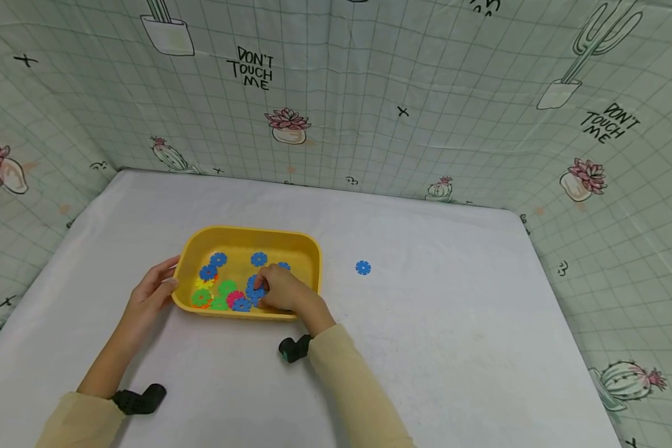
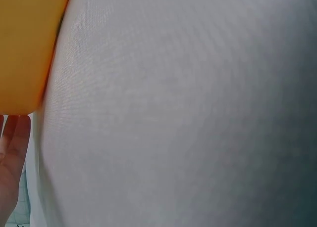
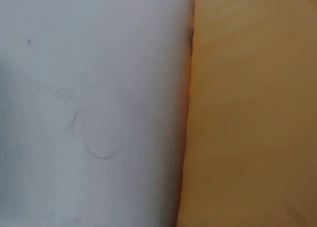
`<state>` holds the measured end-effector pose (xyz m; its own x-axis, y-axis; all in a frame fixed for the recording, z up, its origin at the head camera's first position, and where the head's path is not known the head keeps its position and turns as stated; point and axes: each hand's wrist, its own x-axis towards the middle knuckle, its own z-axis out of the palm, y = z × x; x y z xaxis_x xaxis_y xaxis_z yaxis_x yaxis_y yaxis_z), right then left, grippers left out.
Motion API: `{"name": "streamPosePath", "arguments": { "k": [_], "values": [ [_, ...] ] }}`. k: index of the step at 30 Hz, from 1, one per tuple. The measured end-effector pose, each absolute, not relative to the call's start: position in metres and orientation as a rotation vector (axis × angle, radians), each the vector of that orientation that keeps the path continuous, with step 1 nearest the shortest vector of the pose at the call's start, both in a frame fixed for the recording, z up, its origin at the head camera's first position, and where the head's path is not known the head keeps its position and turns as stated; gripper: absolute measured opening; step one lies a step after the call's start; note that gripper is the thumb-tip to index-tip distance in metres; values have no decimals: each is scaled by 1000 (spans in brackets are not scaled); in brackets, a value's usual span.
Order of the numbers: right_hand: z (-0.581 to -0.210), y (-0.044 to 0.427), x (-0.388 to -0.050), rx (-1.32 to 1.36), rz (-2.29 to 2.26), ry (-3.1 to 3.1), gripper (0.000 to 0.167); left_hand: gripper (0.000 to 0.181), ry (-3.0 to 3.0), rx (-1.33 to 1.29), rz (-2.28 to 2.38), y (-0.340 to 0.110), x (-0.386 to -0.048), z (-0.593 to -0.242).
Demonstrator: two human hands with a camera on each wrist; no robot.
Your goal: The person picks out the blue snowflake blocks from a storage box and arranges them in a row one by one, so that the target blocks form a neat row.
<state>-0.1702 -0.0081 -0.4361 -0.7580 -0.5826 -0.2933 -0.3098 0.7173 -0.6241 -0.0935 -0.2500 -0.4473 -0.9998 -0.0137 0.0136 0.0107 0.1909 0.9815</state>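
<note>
A yellow tray (image 1: 257, 233) holds several flower-shaped discs, among them blue (image 1: 259, 259), green (image 1: 201, 297) and pink (image 1: 235, 298) ones. My left hand (image 1: 152, 290) rests its fingers against the tray's left end; the left wrist view shows those fingers (image 2: 19, 133) touching the yellow wall (image 2: 25, 49). Inside the tray at the right, my right hand (image 1: 284, 291) reaches down with bent fingers at the blue discs; whether it pinches one is hidden. The right wrist view has only the tray's side (image 3: 247, 113), no hand.
One blue disc (image 1: 363, 267) lies on the white cloth to the right of the tray. A dark wrist device (image 1: 140, 399) is on the left wrist, another (image 1: 294, 349) on the right. Behind the table hangs a green checked curtain (image 1: 336, 93).
</note>
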Motion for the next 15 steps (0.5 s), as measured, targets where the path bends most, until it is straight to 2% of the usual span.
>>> {"name": "streamPosePath", "arguments": {
  "k": [15],
  "values": [
    [-435,-9,-167,-657,-758,2450,18,45,-2383,-2,-2011,-250,-93,-447]
  ]
}}
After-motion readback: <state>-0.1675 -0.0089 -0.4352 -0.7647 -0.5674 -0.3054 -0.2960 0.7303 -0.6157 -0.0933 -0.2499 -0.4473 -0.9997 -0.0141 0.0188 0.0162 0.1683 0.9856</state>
